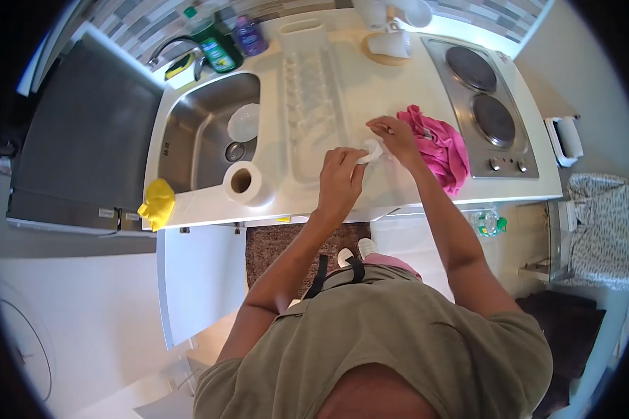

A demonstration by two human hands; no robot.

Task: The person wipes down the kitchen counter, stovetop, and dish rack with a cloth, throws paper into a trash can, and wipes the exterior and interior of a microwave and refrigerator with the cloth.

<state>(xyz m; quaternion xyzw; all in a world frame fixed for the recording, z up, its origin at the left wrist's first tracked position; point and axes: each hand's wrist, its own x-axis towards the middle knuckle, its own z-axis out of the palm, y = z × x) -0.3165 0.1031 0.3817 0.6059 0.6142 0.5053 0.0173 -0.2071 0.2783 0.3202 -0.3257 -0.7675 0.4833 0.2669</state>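
Left hand [341, 177] pinching white wad [372, 150]; right hand [398, 141] alongside.

Small white piece [373, 150], thin and soft-looking, paper or cloth not distinguishable; crumpled, uneven at the edges. Its near-left end is pinched at the fingertips of the left hand [340, 180], the rest projecting beyond them to the right. It sits just left of the right hand [398, 142]; contact there cannot be determined.

Matt paper [373, 149], glossy metal sink [201, 129]
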